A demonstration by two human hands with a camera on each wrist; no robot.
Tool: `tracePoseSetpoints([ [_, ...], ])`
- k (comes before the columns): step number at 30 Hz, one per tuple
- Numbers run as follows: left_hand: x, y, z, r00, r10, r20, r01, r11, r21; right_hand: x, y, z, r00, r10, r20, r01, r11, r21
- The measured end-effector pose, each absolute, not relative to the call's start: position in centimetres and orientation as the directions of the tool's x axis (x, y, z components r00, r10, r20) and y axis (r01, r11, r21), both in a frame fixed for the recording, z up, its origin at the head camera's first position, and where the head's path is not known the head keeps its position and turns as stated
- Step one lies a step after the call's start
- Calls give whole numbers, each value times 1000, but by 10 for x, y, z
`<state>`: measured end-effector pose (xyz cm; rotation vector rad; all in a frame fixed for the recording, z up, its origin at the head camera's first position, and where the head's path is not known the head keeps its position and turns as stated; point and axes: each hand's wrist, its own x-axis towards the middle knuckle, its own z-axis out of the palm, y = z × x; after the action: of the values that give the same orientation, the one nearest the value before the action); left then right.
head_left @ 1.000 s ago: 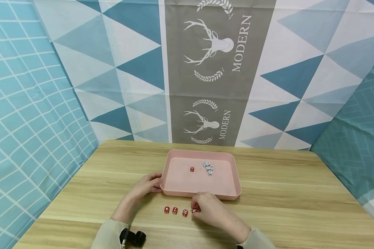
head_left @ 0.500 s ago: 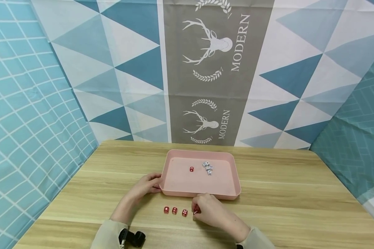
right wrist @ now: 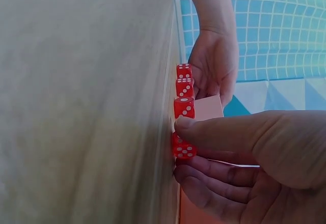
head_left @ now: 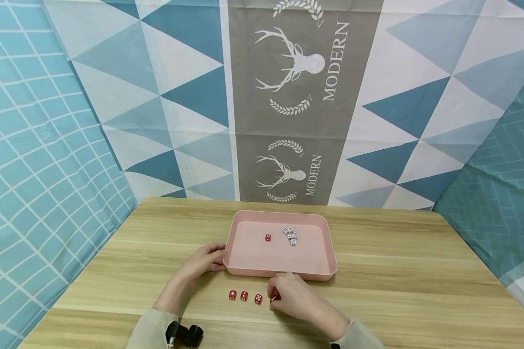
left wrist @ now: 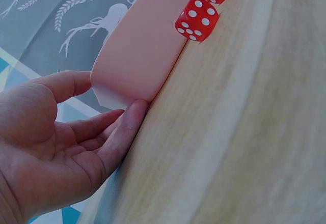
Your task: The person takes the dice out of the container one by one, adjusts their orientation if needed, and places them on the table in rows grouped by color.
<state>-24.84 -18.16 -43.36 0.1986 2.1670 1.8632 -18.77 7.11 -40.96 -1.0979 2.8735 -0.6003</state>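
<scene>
My left hand holds the left end of a shallow pink tray; in the left wrist view one fingertip meets the rim and another lies low against its outer wall. My right hand pinches a red die with white pips between thumb and fingers, close to the tabletop in front of the tray. Left of it stand a red die, another red die and a third red die, in a row with small gaps.
Inside the tray lie one red die and a cluster of several white dice. The wooden table reaches back to a patterned cloth backdrop. A black wrist strap mount sits on the left sleeve.
The right hand still pinches the red die at the row's right end, with the die turned slightly between its fingers. The left hand, tray and other dice stay in place.
</scene>
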Motion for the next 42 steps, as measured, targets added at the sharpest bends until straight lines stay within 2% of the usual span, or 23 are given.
tracePoseSetpoints([
  [14, -247, -182, -432, -952, 286, -108, -67, 150, 986, -187, 71, -412, -752, -646, 135, -647, 681, -342],
  [19, -245, -183, -431, -943, 329, -45, -3, 126, 992, -187, 70, -411, -770, -625, 132, -619, 678, -396],
  [24, -246, -184, -433, -943, 330, -50, -6, 132, 991, -189, 70, -407, -782, -586, 212, -609, 649, -456],
  [30, -247, -182, -433, -951, 288, -115, -75, 147, 986, -199, 69, -397, -790, -520, 325, -613, 652, -446],
  [42, -248, -184, -433, -947, 299, -115, -74, 148, 986, -230, 64, -395, -784, -459, 418, -608, 706, -364],
])
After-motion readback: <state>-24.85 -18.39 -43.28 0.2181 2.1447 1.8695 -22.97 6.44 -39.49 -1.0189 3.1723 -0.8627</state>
